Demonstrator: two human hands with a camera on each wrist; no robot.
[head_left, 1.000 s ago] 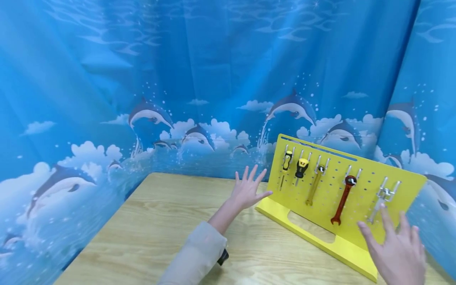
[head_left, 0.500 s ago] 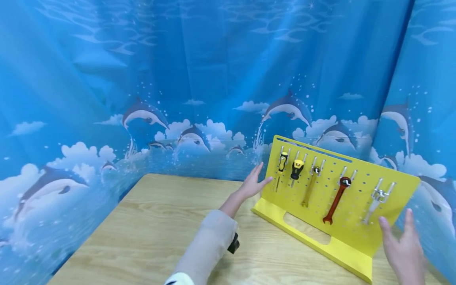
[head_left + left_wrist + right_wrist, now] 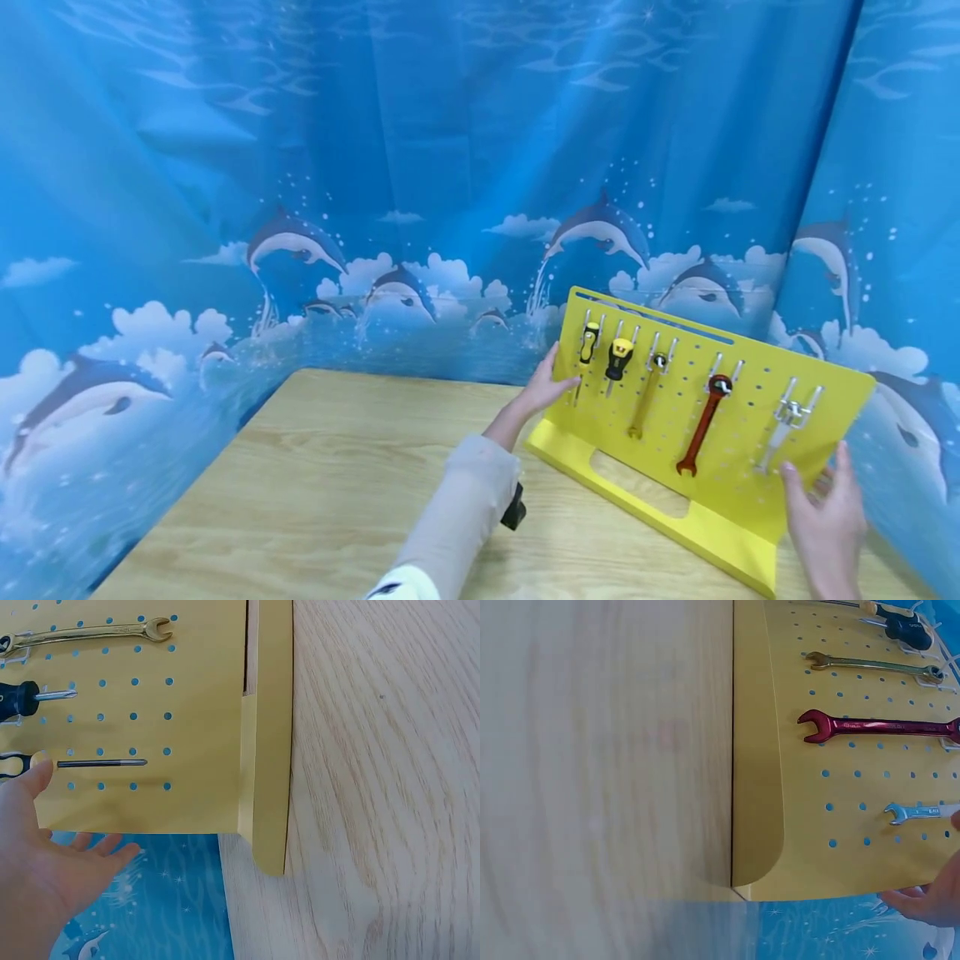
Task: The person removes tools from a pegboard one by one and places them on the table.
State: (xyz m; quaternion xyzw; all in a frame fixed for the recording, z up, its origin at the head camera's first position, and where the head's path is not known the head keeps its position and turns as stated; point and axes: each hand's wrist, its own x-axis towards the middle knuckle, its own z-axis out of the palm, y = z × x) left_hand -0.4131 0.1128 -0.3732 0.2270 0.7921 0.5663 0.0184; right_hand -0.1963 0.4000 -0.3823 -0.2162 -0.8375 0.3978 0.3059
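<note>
A yellow pegboard stand (image 3: 738, 417) stands on the table at the right in the head view, tools hanging on its hooks. My left hand (image 3: 542, 387) holds its left edge, thumb in front by a yellow-and-black screwdriver (image 3: 97, 763), fingers behind. At the right edge my right hand (image 3: 825, 517) grips the board, with its thumb over the front near a silver wrench (image 3: 915, 813) and the other fingers partly hidden behind. Between the hands hang a stubby screwdriver (image 3: 619, 357), a gold wrench (image 3: 642, 408) and a red wrench (image 3: 703, 425).
The wood-grain table (image 3: 330, 492) reaches left and forward of the stand. A blue curtain (image 3: 450, 167) printed with dolphins hangs behind and beside it. The stand's base (image 3: 720, 542) has a long cutout.
Both hands have closed in on the pegboard from spread-finger poses: the left onto its left edge, the right onto its right edge. The head view has shifted slightly right.
</note>
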